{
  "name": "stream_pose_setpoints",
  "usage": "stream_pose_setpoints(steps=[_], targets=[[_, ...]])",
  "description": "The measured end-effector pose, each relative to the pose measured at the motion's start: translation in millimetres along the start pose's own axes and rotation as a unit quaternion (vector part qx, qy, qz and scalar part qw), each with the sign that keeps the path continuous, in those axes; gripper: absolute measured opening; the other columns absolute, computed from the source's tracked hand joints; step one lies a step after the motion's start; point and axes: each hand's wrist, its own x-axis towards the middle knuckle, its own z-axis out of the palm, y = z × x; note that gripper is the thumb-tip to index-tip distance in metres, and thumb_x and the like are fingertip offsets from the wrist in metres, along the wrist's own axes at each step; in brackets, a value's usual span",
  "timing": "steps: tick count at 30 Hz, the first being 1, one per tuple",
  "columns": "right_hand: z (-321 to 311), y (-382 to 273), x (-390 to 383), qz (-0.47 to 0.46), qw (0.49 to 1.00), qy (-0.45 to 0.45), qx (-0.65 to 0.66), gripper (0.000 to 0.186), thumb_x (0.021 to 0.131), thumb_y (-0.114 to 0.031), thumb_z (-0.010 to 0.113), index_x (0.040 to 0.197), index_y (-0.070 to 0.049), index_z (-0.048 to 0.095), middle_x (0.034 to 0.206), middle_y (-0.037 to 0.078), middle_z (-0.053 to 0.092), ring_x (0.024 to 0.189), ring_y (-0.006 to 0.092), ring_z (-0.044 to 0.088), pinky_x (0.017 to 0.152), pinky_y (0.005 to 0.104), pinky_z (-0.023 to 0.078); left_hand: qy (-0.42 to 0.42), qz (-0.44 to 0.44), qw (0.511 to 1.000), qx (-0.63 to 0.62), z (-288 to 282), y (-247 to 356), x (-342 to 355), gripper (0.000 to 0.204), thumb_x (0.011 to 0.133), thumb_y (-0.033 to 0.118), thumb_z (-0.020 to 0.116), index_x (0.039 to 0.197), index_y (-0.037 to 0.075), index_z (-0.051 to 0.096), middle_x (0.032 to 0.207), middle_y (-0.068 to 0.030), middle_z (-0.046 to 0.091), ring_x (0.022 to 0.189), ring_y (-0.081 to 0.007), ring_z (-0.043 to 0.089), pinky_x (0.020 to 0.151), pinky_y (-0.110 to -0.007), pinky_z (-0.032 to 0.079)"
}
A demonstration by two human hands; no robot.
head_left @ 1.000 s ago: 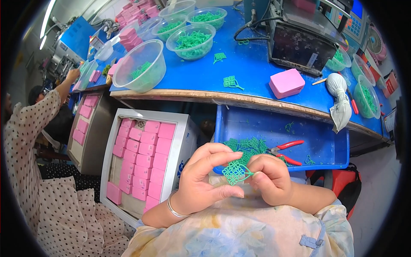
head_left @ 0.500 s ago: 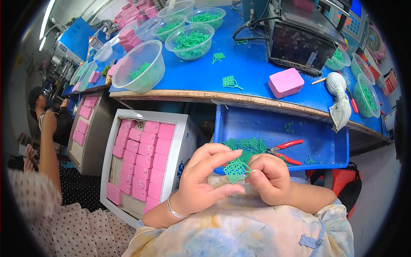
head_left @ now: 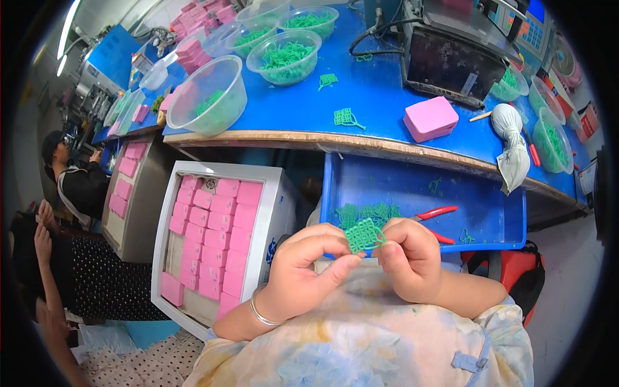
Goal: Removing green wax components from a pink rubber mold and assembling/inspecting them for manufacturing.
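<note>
A small green lattice piece (head_left: 361, 233) is raised in front of my body, pinched by my left hand (head_left: 308, 274) at its lower left side. My right hand (head_left: 412, 261) has thumb and forefinger closed on the looped stem at its right. Behind both hands, a blue plastic tray (head_left: 477, 187) holds a heap of similar green pieces (head_left: 367, 213) and red-handled pliers (head_left: 435, 210), partly hidden by my right hand.
On the blue bench (head_left: 271, 109) are tubs of green strands (head_left: 277, 61), a pink block (head_left: 431, 119), a white cloth bundle (head_left: 512, 148) and a dark machine (head_left: 451, 64). A tray of pink blocks (head_left: 213, 232) stands lower left. Co-workers (head_left: 71, 180) are at left.
The green piece and my left fingers have moved up and turned, so the lattice lies flatter. A co-worker's arm at left has dropped from the bench toward the lower left.
</note>
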Motion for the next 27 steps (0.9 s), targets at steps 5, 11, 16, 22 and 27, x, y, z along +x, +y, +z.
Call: stream_pose_setpoints(steps=[5,11,16,22,27], targets=[[-1.4,0.8,3.2,-0.041,0.998,-0.019,-0.032,0.004,0.08,0.0,0.053,0.078,0.0,0.051,0.066,0.007,0.05,0.054,0.0155,0.045,0.048,0.0272,0.035,0.031,-0.018,0.999,-0.032,1.9,-1.8,-1.0,0.003,0.078,-0.001,0.061,0.08,-0.001,0.058,0.08,-0.009,0.059,0.072,-0.0147,0.054,0.066,-0.025,0.043],[-2.5,1.3,4.3,-0.024,0.998,-0.045,-0.04,0.004,0.079,0.001,0.055,0.078,0.0,0.051,0.067,0.007,0.05,0.054,0.0144,0.045,0.048,0.0261,0.035,0.058,-0.039,0.997,-0.027,2.2,-6.2,1.3,0.004,0.079,0.0,0.06,0.079,-0.001,0.057,0.077,-0.0077,0.057,0.07,-0.0136,0.052,0.062,-0.024,0.041],[-0.2,4.9,1.6,0.034,0.999,-0.033,-0.004,0.003,0.082,-0.002,0.054,0.081,0.0,0.053,0.068,0.007,0.051,0.056,0.0126,0.045,0.048,0.0258,0.036,0.07,-0.042,0.996,-0.026,1.9,-10.0,1.4,0.006,0.078,0.002,0.062,0.079,-0.001,0.058,0.076,-0.0074,0.057,0.069,-0.0128,0.053,0.062,-0.024,0.041],[11.3,30.2,2.1,0.315,0.918,0.057,0.235,0.014,0.089,-0.014,0.052,0.088,0.0,0.056,0.068,0.002,0.051,0.054,0.0072,0.044,0.049,0.021,0.037,-0.027,-0.192,0.976,-0.099,11.1,-27.7,0.0,0.007,0.086,0.007,0.056,0.087,0.0,0.057,0.087,-0.0038,0.057,0.076,-0.0094,0.053,0.07,-0.023,0.044],[2.8,74.2,2.3,0.45,0.814,0.084,0.358,0.013,0.086,-0.014,0.056,0.092,-0.002,0.057,0.066,0.002,0.052,0.052,0.0099,0.046,0.048,0.0212,0.038,-0.029,-0.382,0.873,-0.302,26.7,-74.9,-8.5,0.015,0.09,0.021,0.053,0.089,0.006,0.054,0.079,-0.001,0.055,0.066,-0.0063,0.049,0.058,-0.02,0.042]])
